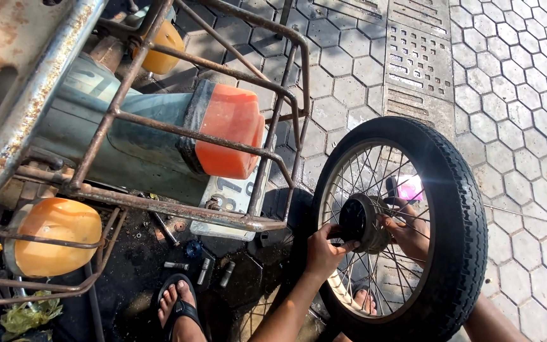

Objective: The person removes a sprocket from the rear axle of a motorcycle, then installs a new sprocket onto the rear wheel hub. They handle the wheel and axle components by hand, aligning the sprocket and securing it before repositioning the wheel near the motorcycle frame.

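Note:
A spoked motorcycle wheel with a black tyre (460,209) stands upright on the paving at the right. Its dark hub (357,220) sits in the middle of the spokes. My left hand (324,250) grips the hub's near side from below left. Behind the spokes, my right hand (406,231) holds the hub's far side. No tool shows in either hand.
The rear of a motorcycle with a rusty metal rack (159,120), a red tail light (229,130) and orange indicators (55,237) fills the left. Bolts and small parts (204,269) lie on oily ground near my sandalled foot (178,307). A drain grate (416,54) lies beyond the wheel.

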